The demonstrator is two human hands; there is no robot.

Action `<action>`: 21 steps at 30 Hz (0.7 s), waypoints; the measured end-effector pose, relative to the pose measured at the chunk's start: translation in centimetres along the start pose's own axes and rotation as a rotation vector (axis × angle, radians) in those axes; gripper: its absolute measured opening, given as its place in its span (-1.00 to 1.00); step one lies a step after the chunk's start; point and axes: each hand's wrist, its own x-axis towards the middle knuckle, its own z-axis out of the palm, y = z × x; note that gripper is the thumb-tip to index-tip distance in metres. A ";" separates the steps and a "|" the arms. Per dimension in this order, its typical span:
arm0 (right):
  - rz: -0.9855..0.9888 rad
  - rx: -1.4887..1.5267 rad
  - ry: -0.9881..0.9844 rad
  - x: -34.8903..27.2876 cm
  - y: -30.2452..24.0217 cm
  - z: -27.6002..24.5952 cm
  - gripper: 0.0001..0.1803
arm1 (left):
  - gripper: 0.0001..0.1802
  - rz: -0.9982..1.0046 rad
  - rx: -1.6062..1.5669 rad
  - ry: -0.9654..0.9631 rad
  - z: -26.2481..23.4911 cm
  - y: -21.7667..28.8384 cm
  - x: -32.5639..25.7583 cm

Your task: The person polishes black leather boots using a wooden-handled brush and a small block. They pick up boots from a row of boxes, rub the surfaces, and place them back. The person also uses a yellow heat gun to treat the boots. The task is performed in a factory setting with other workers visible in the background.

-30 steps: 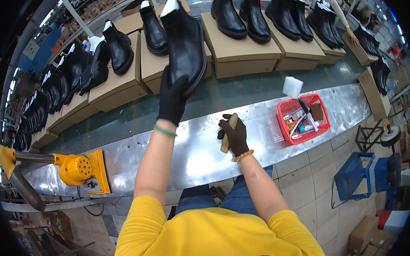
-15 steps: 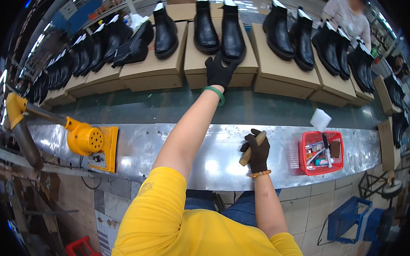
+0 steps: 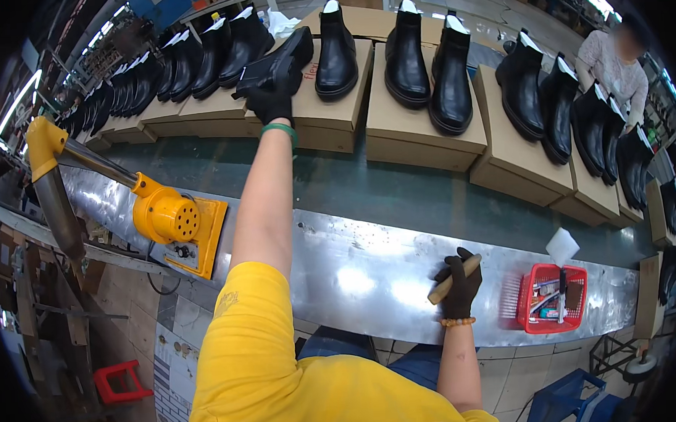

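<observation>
A black ankle boot (image 3: 295, 53) lies on its side on a cardboard box, its sole partly turned toward me. My left hand (image 3: 271, 106), in a black glove, is at the boot's near side with its fingers closing round it; the fingertips are partly hidden. An upright black boot (image 3: 335, 54) stands just right of it on the same box. Low over the metal table edge, my right hand (image 3: 462, 287), in a dark brown glove, is closed round a tan oblong block (image 3: 443, 288), one end sticking out at the left.
A row of cardboard boxes (image 3: 427, 153) bearing black boots runs across the green conveyor belt (image 3: 336, 173). On the metal ledge (image 3: 333, 265) stand a yellow machine (image 3: 174, 219) and a red basket (image 3: 547, 326) of small tools. A white foam block (image 3: 561, 247) sits beside the basket.
My left hand has left the upright boot in the middle and moved left to the boot lying on its side. The view has turned left. My right hand still holds the tan block.
</observation>
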 end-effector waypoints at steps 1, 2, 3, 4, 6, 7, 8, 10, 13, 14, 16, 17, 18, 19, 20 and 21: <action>0.001 0.005 0.015 0.0 -0.2 0.1 -0.63 | -0.41 -0.052 -0.051 -0.011 -0.1 -0.4 1.3; -0.001 0.006 0.017 0.0 -0.2 -0.1 -0.65 | -0.38 -0.141 0.035 0.002 0.1 -0.9 2.3; 0.000 0.032 0.037 -0.1 -0.3 0.1 -0.65 | -0.35 -0.230 0.119 0.011 0.1 -0.8 3.0; 0.015 0.026 0.007 -0.2 -0.2 0.3 -0.66 | -0.23 -0.236 0.143 0.082 -0.7 -4.6 6.2; 0.045 0.026 -0.026 -0.2 0.0 0.5 -0.66 | -0.21 -0.004 0.543 -0.144 -3.9 -11.0 12.1; 0.037 0.018 0.018 -0.1 0.0 0.4 -0.66 | -0.23 0.125 0.744 -0.318 -2.2 -9.8 11.0; 0.029 0.010 0.061 0.0 0.0 0.2 -0.66 | -0.21 0.293 0.922 -0.462 -0.9 -8.5 9.9; 0.035 0.012 0.045 -0.1 -0.2 0.6 -0.67 | -0.26 0.418 0.909 -0.492 -2.5 -9.1 11.1; 0.039 0.019 0.033 -0.1 -0.1 0.7 -0.67 | -0.36 0.506 0.875 -0.585 -3.3 -8.7 12.6; 0.034 0.015 0.046 0.0 -0.1 0.6 -0.67 | -0.39 0.532 0.840 -0.629 -2.9 -7.5 11.9; 0.031 0.012 0.056 0.0 -0.1 0.4 -0.67 | -0.46 0.621 0.817 -0.579 -3.4 -3.5 9.3; 0.031 0.013 0.059 0.0 0.1 0.3 -0.67 | -0.45 0.640 0.668 -0.573 -3.0 -4.1 9.5; 0.036 0.018 0.041 0.0 0.2 0.4 -0.67 | -0.45 0.653 0.533 -0.551 -3.5 -5.0 10.5; 0.041 0.021 0.033 0.0 0.3 0.4 -0.66 | -0.45 0.665 0.396 -0.536 -3.5 -5.9 11.0; 0.046 0.025 0.025 0.1 0.3 0.5 -0.66 | -0.48 0.390 0.280 -0.573 -3.1 -6.7 11.5; 0.047 0.032 0.025 0.1 0.2 0.6 -0.66 | -0.51 0.120 0.153 -0.607 -2.2 -6.4 11.6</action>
